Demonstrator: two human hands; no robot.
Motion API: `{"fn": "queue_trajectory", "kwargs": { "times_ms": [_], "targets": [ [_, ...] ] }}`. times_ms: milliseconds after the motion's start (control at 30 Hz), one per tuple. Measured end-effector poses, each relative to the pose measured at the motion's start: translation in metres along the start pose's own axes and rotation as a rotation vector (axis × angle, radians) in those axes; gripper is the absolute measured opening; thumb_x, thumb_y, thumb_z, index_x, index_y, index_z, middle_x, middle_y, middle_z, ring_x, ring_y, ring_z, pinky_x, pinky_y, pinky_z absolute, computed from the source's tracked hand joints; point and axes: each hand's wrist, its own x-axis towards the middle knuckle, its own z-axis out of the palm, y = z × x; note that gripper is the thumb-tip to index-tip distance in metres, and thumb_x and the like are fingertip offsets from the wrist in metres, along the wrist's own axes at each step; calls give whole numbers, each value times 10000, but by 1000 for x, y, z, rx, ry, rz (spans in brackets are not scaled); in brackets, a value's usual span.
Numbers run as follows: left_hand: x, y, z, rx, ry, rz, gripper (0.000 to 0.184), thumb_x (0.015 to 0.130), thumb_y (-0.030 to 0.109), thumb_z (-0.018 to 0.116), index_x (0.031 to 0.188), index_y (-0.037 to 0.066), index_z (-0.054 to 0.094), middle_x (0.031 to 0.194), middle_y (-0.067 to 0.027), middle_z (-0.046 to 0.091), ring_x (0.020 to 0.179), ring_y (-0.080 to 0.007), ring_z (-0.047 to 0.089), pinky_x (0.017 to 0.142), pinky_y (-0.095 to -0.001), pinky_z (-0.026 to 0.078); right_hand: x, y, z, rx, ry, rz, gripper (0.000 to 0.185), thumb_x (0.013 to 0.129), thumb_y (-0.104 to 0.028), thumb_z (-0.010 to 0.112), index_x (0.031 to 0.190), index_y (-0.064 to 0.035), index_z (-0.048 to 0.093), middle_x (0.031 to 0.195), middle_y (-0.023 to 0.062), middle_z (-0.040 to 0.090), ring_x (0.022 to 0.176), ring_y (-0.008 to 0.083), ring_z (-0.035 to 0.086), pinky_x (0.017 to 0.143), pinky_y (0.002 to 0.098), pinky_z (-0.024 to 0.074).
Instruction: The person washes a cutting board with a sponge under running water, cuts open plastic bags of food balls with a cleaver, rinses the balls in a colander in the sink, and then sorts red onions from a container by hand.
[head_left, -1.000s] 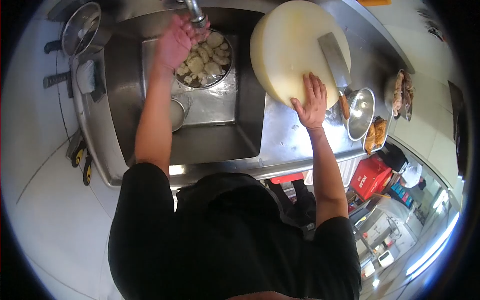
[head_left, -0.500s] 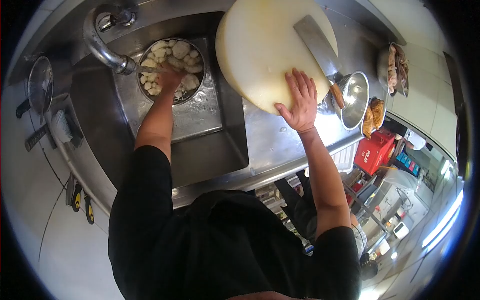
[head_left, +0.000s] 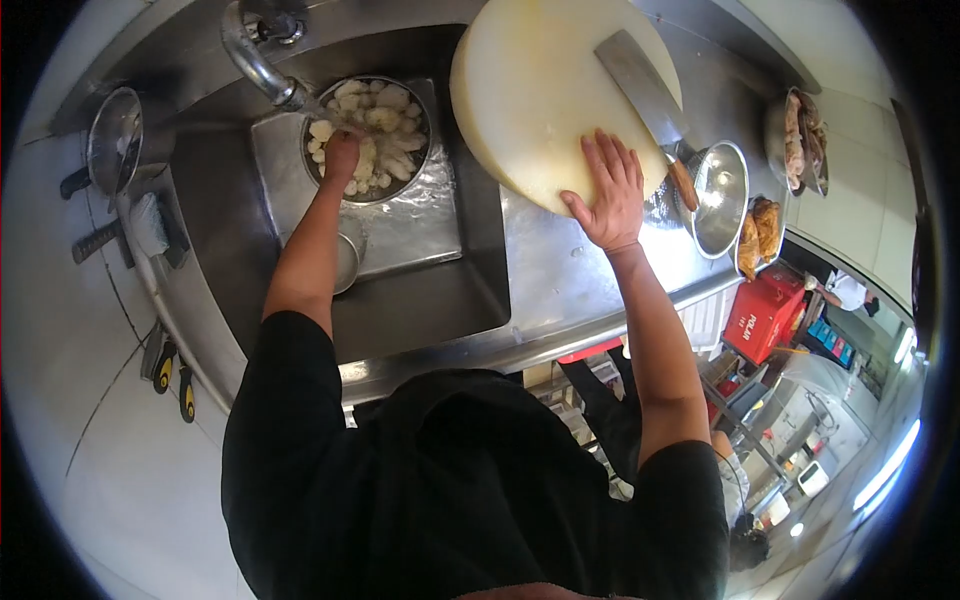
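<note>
In the sink (head_left: 408, 285) a round metal bowl (head_left: 428, 150) holds water and pale, lumpy pieces (head_left: 385, 122) that look like cauliflower florets. My left hand (head_left: 342, 155) is at the left part of this bowl, among the pieces, with its fingers hidden from view. Water runs from the faucet (head_left: 262, 68) into the bowl beside that hand. My right hand (head_left: 613, 195) lies flat, fingers spread, on the near right edge of a thick round chopping board (head_left: 545, 95). Just beyond it, a cleaver (head_left: 645, 90) rests on the board, its wooden handle sticking out past the rim.
A metal colander (head_left: 722, 200) stands right of the board, near browned meat (head_left: 760, 230) on a tray. Farther back is a bowl of meat (head_left: 797, 140). A strainer (head_left: 115, 140) and knives (head_left: 165, 365) line the left side. A small pot (head_left: 347, 262) sits in the sink.
My left hand has drawn up and left from the bowl's middle, uncovering more pieces. The right hand stays on the board. The view has shifted slightly, and the small pot now shows.
</note>
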Motion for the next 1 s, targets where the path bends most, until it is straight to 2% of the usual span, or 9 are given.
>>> {"fn": "queue_trajectory", "kwargs": {
  "times_ms": [133,233,333,467,633,733,767,867,1000],
  "targets": [
    [-32,44,-13,-130,-36,-270,449,889,165,639,1314,36,571,1181,-173,670,1115,-364,616,924,-397,463,-2,1,1,0,22,3,753,842,-612,586,1407,-120,517,1434,138,491,1336,357,420,1137,527,272],
    [-37,21,-20,136,-4,13,525,878,211,667,1350,25,534,1210,-171,649,1132,-368,606,959,-417,454,-4,0,0,1,41,-1,746,842,-605,593,1404,-120,520,1435,131,491,1339,352,418,1140,526,269],
    [-49,11,1,653,467,330,604,855,230,691,1378,4,491,1280,-200,598,1182,-382,572,1010,-427,441,-4,-1,0,13,52,-4,746,839,-602,599,1404,-121,522,1437,131,490,1339,349,418,1140,524,271],
    [-73,5,27,489,-80,43,733,818,269,743,1421,5,421,1373,-258,512,1263,-389,509,1053,-429,417,-5,3,4,2,46,-5,744,834,-596,607,1400,-120,526,1435,134,492,1340,348,418,1135,528,279],
    [-49,-22,82,322,154,-90,771,703,301,835,1328,-12,508,1262,-257,605,1201,-393,568,1001,-433,450,-3,2,4,9,55,-6,728,834,-580,614,1390,-116,537,1418,137,509,1326,356,435,1126,539,288],
    [-32,-44,94,206,144,34,736,711,291,822,1310,-15,524,1228,-252,628,1163,-399,592,954,-437,475,-4,3,6,13,51,-9,723,834,-575,618,1388,-118,540,1413,137,515,1321,358,443,1125,539,289],
    [-22,-54,91,220,57,-58,705,737,240,789,1338,-11,519,1171,-201,666,1095,-358,632,899,-414,502,-5,3,6,14,49,-5,721,834,-573,619,1389,-119,540,1413,137,516,1319,358,445,1125,538,289],
    [-68,12,62,-360,-16,-231,684,766,198,758,1375,10,508,1157,-141,669,1056,-297,641,860,-395,518,-6,4,5,30,75,-11,716,833,-570,622,1387,-123,542,1414,131,515,1324,355,441,1124,540,290],
    [-112,57,15,-619,-145,-392,767,808,206,728,1479,59,387,1301,-97,589,1120,-258,595,820,-397,548,-6,4,3,50,95,2,710,835,-571,620,1384,-127,545,1415,123,515,1326,347,440,1125,537,289]
  ]
}}
